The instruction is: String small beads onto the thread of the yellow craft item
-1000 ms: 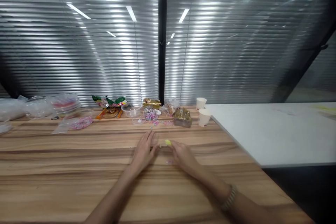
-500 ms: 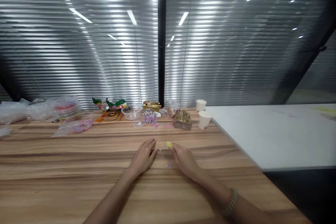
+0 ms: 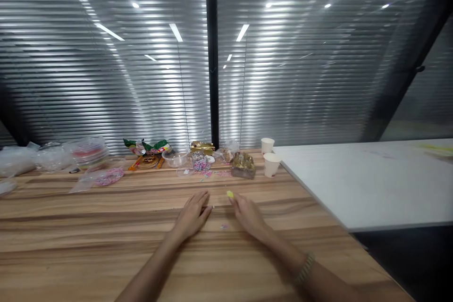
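Observation:
Both of my hands rest on a wooden table. My left hand lies palm down with its fingers together, holding nothing. My right hand lies a little to the right, and a small yellow piece sits at its fingertips; whether the fingers pinch it is unclear. A tiny pink bit lies on the wood between the two hands. A wristband is on my right wrist.
At the table's far edge lie clear plastic containers, a bag of pink bits, snack packets, a clear bowl, gold wrappers and two paper cups. A white table adjoins on the right. Blinds back the scene.
My left hand has drawn its fingers together and slid slightly back. The right hand and yellow piece have barely moved; the view has tilted up a little.

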Tool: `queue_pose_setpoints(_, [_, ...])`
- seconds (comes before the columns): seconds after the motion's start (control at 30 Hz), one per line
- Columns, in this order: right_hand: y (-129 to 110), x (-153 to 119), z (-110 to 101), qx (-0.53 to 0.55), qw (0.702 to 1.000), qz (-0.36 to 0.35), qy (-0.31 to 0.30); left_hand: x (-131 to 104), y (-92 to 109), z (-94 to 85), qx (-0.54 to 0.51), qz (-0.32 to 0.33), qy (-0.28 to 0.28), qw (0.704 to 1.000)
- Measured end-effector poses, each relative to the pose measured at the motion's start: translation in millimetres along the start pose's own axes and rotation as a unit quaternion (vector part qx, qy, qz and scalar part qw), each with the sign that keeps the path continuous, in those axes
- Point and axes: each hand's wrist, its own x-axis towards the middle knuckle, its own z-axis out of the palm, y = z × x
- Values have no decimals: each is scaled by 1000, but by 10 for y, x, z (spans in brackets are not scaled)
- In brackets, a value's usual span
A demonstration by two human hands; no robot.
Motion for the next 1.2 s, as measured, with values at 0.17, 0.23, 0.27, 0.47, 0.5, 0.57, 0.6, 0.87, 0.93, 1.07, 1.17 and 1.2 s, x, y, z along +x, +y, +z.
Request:
queue_pose_setpoints(0.17, [-6,1,3,-15,1000,-5,3,-77,182,2,-11,90,-44,995])
queue_pose_setpoints(0.23, [-5,-3,10,-20,1000,-11,1,-100,257,-1,-21,107,-54,993])
queue_pose_setpoints(0.27, [-5,-6,12,-24,1000,-14,1,-108,292,-8,-29,113,-57,992])
queue_pose_setpoints(0.47, [-31,-17,-5,-32,999,-17,-10,-119,498,-139,-113,121,-80,983])
queue_pose_setpoints(0.5, [-37,-18,-10,-33,999,-17,-10,-119,525,-157,-125,125,-81,981])
queue_pose_setpoints(0.57, [-46,-19,-20,-35,999,-20,-7,-120,560,-167,-140,149,-83,975])
queue_pose_setpoints(0.6, [-48,-19,-23,-35,999,-22,-5,-120,565,-159,-143,164,-81,973])
queue_pose_setpoints(0.87, [-33,-18,-12,-38,999,-25,-15,-119,437,9,-114,175,-30,978])
queue_pose_setpoints(0.93, [-32,-19,-9,-38,999,-35,-13,-120,423,23,-111,172,-26,978])
queue_pose_setpoints(1.07, [-45,-27,-11,-38,998,-47,-18,-120,421,27,-112,171,-19,979])
queue_pose_setpoints(1.17, [-59,-38,-19,-34,998,-47,-28,-118,425,24,-120,175,-20,977])
queue_pose_setpoints(1.2, [-62,-42,-22,-34,998,-47,-30,-117,427,22,-121,175,-22,977])
